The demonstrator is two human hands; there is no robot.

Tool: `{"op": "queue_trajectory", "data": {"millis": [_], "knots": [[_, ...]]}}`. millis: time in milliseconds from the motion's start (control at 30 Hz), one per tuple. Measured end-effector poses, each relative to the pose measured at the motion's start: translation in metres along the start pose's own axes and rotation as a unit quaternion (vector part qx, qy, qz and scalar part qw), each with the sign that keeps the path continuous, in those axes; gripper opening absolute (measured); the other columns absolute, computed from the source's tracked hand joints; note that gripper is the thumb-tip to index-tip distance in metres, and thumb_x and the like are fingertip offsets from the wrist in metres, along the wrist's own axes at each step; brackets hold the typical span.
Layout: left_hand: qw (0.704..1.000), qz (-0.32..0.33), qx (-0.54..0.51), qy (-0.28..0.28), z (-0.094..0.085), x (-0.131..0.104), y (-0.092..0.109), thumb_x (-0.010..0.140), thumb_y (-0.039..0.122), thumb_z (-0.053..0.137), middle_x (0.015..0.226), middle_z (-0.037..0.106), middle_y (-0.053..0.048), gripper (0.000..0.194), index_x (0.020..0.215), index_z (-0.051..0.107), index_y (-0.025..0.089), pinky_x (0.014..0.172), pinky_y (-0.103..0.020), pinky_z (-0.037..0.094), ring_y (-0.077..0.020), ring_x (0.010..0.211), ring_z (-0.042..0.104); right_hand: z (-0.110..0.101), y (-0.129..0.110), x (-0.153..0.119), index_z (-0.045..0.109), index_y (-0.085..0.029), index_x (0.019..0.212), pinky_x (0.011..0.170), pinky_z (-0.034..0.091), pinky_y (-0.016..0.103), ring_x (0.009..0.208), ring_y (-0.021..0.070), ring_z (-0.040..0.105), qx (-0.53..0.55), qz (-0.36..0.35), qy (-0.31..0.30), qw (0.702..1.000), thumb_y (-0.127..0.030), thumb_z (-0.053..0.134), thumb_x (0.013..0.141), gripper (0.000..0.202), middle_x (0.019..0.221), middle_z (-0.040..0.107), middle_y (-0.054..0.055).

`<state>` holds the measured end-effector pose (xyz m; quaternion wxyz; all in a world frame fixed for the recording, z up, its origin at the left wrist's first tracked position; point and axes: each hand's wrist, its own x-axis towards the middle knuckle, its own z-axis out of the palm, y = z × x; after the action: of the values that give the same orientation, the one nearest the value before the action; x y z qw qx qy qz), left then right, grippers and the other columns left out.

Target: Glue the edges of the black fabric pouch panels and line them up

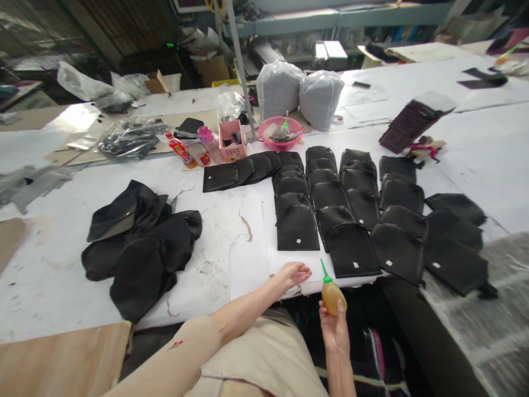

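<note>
Upright in my right hand (335, 329) is a squeeze bottle (333, 298) of yellowish liquid with a green nozzle, held beyond the table's front edge. My left hand (294, 274) hovers by the table edge, palm partly up, fingers loosely curled and apart, with nothing visible in it. Just beyond it lie overlapping rows of flat black pieces (297, 234), rounded at one end; several front ones bear a small pale tag (356, 265). A loose heap of black fabric pieces (140, 270) rests on the white table (215, 281) to the left.
A pink basket (281, 144), a pink box (232, 151), a red-capped bottle (180, 149) and a jar stand behind the black pieces. Farther back are two stuffed plastic bags (280, 91) and a metal pole (241, 60). A wooden board (66, 358) lies front left.
</note>
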<state>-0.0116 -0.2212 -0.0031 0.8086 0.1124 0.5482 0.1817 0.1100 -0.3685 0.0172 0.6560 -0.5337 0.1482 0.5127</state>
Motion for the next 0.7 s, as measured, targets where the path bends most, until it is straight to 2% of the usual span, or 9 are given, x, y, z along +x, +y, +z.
{"op": "queue_trajectory", "data": {"millis": [100, 200, 267, 333, 400, 500, 600, 633, 700], "knots": [[0.993, 0.007, 0.11, -0.044, -0.032, -0.026, -0.005, 0.074, 0.02, 0.073, 0.075, 0.069, -0.008, 0.012, 0.077, 0.061, 0.019, 0.079, -0.037, 0.06, -0.02, 0.069, 0.072, 0.006, 0.006, 0.005, 0.068, -0.023, 0.097, 0.046, 0.054, 0.018, 0.066, 0.0143, 0.07, -0.039, -0.023, -0.034, 0.998, -0.042, 0.092, 0.059, 0.049, 0.086, 0.074, -0.001], [0.976, 0.052, 0.208, -0.033, -0.081, -0.055, 0.004, 0.07, 0.014, 0.075, 0.062, 0.065, -0.004, 0.011, 0.07, 0.065, 0.02, 0.074, -0.04, 0.059, -0.0188, 0.057, 0.066, 0.015, 0.016, 0.013, 0.068, -0.023, 0.101, 0.046, 0.053, 0.018, 0.069, 0.0143, 0.069, -0.071, -0.031, -0.078, 0.994, -0.045, 0.089, 0.064, 0.048, 0.092, 0.073, 0.001], [0.93, 0.142, 0.335, 0.041, -0.121, -0.078, 0.019, 0.073, 0.013, 0.071, 0.061, 0.064, -0.001, 0.007, 0.073, 0.068, 0.019, 0.076, -0.039, 0.057, -0.0179, 0.06, 0.065, 0.025, 0.025, 0.016, 0.068, -0.024, 0.106, 0.048, 0.053, 0.017, 0.071, 0.0136, 0.069, -0.084, -0.014, -0.107, 0.991, -0.045, 0.088, 0.066, 0.049, 0.097, 0.073, 0.002], [0.847, 0.228, 0.454, 0.154, -0.163, -0.102, 0.037, 0.079, 0.013, 0.067, 0.072, 0.068, -0.003, 0.008, 0.083, 0.071, 0.019, 0.082, -0.038, 0.056, -0.0203, 0.073, 0.068, 0.039, 0.035, 0.014, 0.067, -0.024, 0.109, 0.049, 0.054, 0.017, 0.073, 0.0131, 0.069, -0.102, 0.006, -0.13, 0.986, -0.045, 0.086, 0.068, 0.05, 0.101, 0.073, 0.002], [0.813, 0.262, 0.46, 0.242, -0.205, -0.125, 0.056, 0.085, 0.012, 0.059, 0.095, 0.07, -0.007, 0.02, 0.098, 0.071, 0.021, 0.096, -0.04, 0.05, -0.0247, 0.099, 0.066, 0.056, 0.046, 0.008, 0.067, -0.025, 0.107, 0.048, 0.053, 0.017, 0.072, 0.0127, 0.068, -0.114, 0.02, -0.139, 0.983, -0.043, 0.087, 0.066, 0.049, 0.101, 0.073, 0.001], [0.748, 0.299, 0.462, 0.371, -0.262, -0.147, 0.081, 0.087, 0.014, 0.058, 0.137, 0.054, -0.016, 0.039, 0.125, 0.061, 0.022, 0.114, -0.047, 0.033, -0.0323, 0.14, 0.039, 0.084, 0.061, -0.004, 0.068, -0.025, 0.102, 0.047, 0.053, 0.017, 0.07, 0.0128, 0.067, -0.126, 0.033, -0.136, 0.982, -0.04, 0.089, 0.061, 0.049, 0.096, 0.073, -0.001], [0.635, 0.266, 0.529, 0.497, -0.309, -0.154, 0.096, 0.083, 0.014, 0.065, 0.136, 0.054, -0.02, 0.044, 0.127, 0.059, 0.016, 0.108, -0.048, 0.038, -0.0362, 0.136, 0.04, 0.108, 0.074, -0.016, 0.067, -0.026, 0.1, 0.048, 0.055, 0.018, 0.072, 0.0139, 0.068, -0.151, 0.045, -0.149, 0.976, -0.04, 0.088, 0.062, 0.045, 0.095, 0.073, -0.002], [0.618, 0.245, 0.546, 0.509, -0.321, -0.155, 0.099, 0.085, 0.014, 0.063, 0.128, 0.059, -0.019, 0.035, 0.121, 0.061, 0.015, 0.103, -0.045, 0.041, -0.0344, 0.129, 0.047, 0.114, 0.077, -0.019, 0.067, -0.026, 0.099, 0.049, 0.056, 0.019, 0.072, 0.0138, 0.068, -0.158, 0.047, -0.156, 0.974, -0.04, 0.089, 0.062, 0.045, 0.095, 0.073, -0.002], [0.623, 0.229, 0.557, 0.499, -0.34, -0.162, 0.105, 0.094, 0.017, 0.052, 0.112, 0.065, -0.015, 0.019, 0.107, 0.065, 0.015, 0.094, -0.037, 0.045, -0.0282, 0.112, 0.058, 0.124, 0.084, -0.025, 0.067, -0.026, 0.099, 0.05, 0.057, 0.019, 0.073, 0.0139, 0.07, -0.166, 0.053, -0.166, 0.971, -0.04, 0.09, 0.062, 0.046, 0.095, 0.073, -0.002]]}}
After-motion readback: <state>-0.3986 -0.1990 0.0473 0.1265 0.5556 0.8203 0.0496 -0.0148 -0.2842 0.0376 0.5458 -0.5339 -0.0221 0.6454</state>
